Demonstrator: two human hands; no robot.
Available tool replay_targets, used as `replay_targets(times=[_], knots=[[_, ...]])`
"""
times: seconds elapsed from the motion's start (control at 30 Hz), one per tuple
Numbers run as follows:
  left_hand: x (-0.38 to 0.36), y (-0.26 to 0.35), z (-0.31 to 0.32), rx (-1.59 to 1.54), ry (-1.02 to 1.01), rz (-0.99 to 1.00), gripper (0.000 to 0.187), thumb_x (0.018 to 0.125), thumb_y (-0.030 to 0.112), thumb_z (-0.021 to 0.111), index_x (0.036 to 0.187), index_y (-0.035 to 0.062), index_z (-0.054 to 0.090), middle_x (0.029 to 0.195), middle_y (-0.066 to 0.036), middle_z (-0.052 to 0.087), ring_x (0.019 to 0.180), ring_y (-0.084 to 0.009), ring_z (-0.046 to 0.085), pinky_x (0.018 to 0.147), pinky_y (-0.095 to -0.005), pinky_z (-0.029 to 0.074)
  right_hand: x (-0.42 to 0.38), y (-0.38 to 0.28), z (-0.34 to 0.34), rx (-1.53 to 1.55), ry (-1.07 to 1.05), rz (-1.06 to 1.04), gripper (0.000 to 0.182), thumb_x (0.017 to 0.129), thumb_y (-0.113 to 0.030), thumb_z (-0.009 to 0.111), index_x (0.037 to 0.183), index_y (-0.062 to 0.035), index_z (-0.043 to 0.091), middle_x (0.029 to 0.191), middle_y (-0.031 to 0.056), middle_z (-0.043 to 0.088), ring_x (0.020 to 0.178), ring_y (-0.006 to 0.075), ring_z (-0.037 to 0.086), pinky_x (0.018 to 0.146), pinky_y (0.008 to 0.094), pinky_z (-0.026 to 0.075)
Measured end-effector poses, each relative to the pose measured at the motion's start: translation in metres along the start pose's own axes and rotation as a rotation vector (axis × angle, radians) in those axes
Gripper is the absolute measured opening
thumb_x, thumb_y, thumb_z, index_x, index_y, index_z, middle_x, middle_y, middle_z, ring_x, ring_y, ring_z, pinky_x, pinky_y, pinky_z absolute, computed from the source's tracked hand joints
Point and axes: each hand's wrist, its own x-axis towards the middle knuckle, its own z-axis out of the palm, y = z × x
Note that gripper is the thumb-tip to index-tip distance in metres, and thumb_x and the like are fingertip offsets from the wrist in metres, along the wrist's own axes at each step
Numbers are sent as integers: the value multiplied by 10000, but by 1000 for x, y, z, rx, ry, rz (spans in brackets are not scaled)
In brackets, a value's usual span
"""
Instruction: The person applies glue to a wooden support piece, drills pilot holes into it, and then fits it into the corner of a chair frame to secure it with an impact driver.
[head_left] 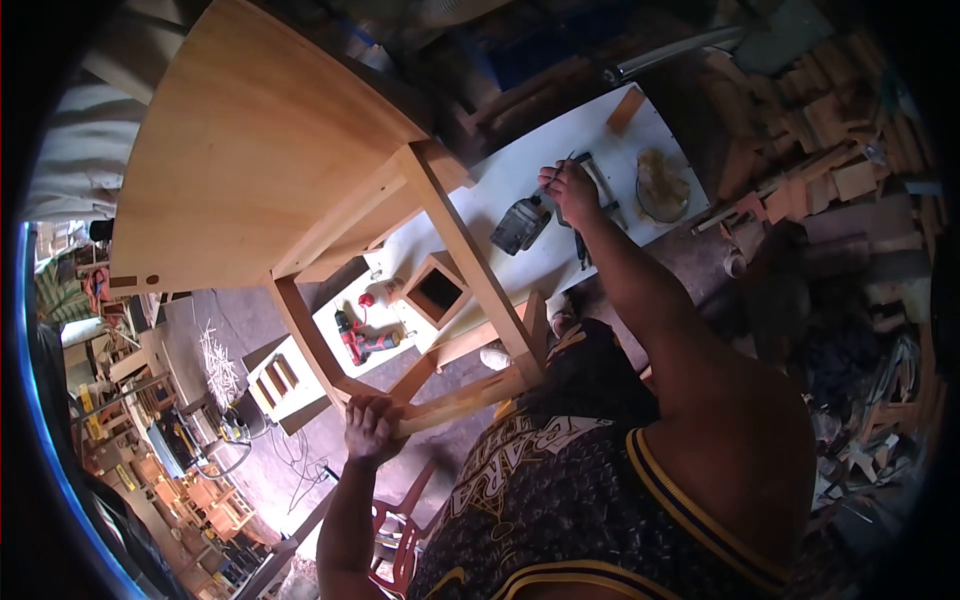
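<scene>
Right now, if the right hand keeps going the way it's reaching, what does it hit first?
The right hand reaches out over the white board, holding a thin tool, toward a dark bar lying just past its fingers. That bar looks like the first contact, with the round dish beyond it. Depth is unclear, so it may pass above.

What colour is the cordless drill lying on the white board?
Red and black, the cordless drill shows best in the head view.
</scene>
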Motion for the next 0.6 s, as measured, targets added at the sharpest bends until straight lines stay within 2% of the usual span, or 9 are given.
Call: replay_targets(times=[0.13, 0.27, 0.33, 0.37, 0.4, 0.43, 0.47, 0.5, 0.6], knots=[[-4, -2, 2, 5, -16, -13, 573, 531, 201, 813, 1044, 183, 560, 1068, -61, 559, 1053, -302, 520, 955, -506, 393, 3, 6, -19, -71, -64, 38, 270, 995, -279, 444, 1143, -61, 503, 1055, 159, 650, 919, 263, 651, 805, 396, 530], [-3, -3, 2, -9, -13, -17, 552, 530, 209, 818, 1026, 180, 577, 1067, -59, 563, 1052, -295, 526, 949, -501, 397, 5, 26, -41, -174, -56, 73, 357, 938, -267, 532, 1217, -46, 502, 1002, 140, 647, 865, 233, 662, 796, 373, 537], [-3, -3, 1, -16, -12, -23, 540, 531, 211, 818, 1015, 179, 583, 1063, -58, 564, 1049, -290, 529, 947, -499, 399, 13, 57, -71, -583, -43, 32, 443, 872, -175, 603, 1272, -29, 478, 1029, 132, 634, 906, 213, 657, 803, 342, 530], [-3, -4, 2, -20, -12, -14, 527, 535, 214, 817, 1008, 178, 587, 1061, -58, 565, 1039, -286, 534, 937, -492, 404, 18, 97, -95, -773, -92, -208, 575, 801, -59, 651, 1330, -16, 430, 1106, 141, 619, 1002, 223, 641, 826, 315, 515], [-3, -5, 2, -25, -12, -5, 514, 540, 217, 817, 1000, 178, 592, 1058, -58, 566, 1028, -282, 540, 926, -486, 409, -24, 93, -80, -1053, -127, -318, 746, 740, -27, 715, 1394, -16, 356, 1219, 185, 566, 1146, 287, 575, 909, 343, 488], [-1, -5, 2, -24, -14, -13, 514, 540, 217, 817, 1000, 178, 592, 1058, -58, 566, 1028, -282, 540, 926, -486, 409, -27, 126, -96, -1143, -232, -484, 943, 695, -137, 797, 1456, -12, 254, 1335, 248, 471, 1255, 352, 481, 1028, 404, 418], [0, -3, 1, -24, -11, -15, 499, 552, 217, 811, 996, 179, 587, 1055, -57, 565, 1017, -279, 545, 913, -480, 413, -54, 123, -78, -1241, -267, -484, 1012, 688, -208, 836, 1471, -16, 224, 1413, 236, 406, 1316, 366, 417, 1063, 410, 380], [2, -2, 1, -26, -9, -17, 484, 565, 218, 805, 992, 180, 582, 1051, -56, 565, 1005, -275, 551, 901, -474, 417, -67, 127, -62, -1230, -289, -600, 1109, 642, -281, 864, 1474, 15, 192, 1406, 280, 381, 1299, 407, 405, 1097, 452, 324], [2, -5, 3, -18, -11, 5, 446, 634, 244, 800, 1014, 191, 571, 1054, -52, 557, 1005, -264, 557, 862, -453, 433, -60, 145, -28, -1003, -102, -618, 956, 645, -271, 874, 1385, 6, 336, 1318, 248, 457, 1242, 404, 450, 1038, 454, 382]])
